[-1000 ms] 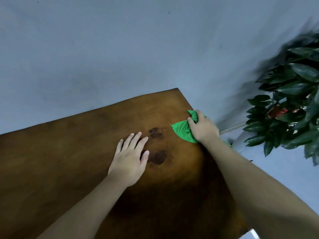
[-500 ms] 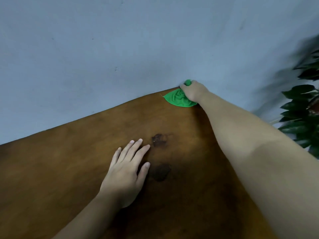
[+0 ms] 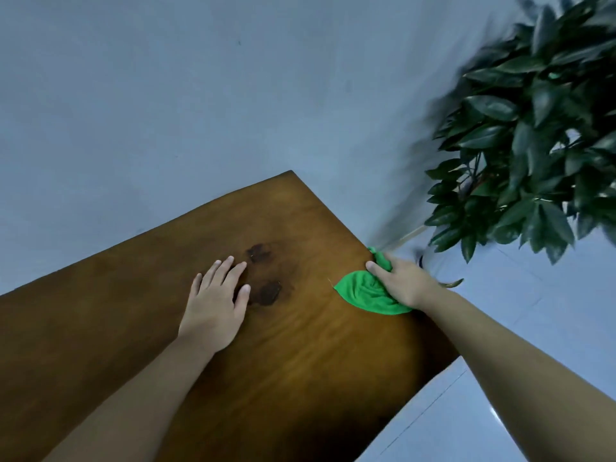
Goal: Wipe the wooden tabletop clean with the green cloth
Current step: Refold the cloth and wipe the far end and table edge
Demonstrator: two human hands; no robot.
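Note:
The wooden tabletop (image 3: 140,311) is brown, with two dark knots (image 3: 263,275) near its middle. My right hand (image 3: 401,281) grips the bunched green cloth (image 3: 363,293) and presses it onto the wood at the table's right edge. My left hand (image 3: 215,305) lies flat on the tabletop with fingers spread, just left of the dark knots, holding nothing. Part of the cloth is hidden under my right palm.
A grey wall (image 3: 166,95) runs along the table's far edge. A leafy green plant (image 3: 533,135) stands close to the right of the table's far corner. Pale floor tiles (image 3: 500,328) lie beyond the right edge.
My right hand has drawn the cloth back from the far corner by the wall along the right edge toward me. My left hand has stayed flat in the same place.

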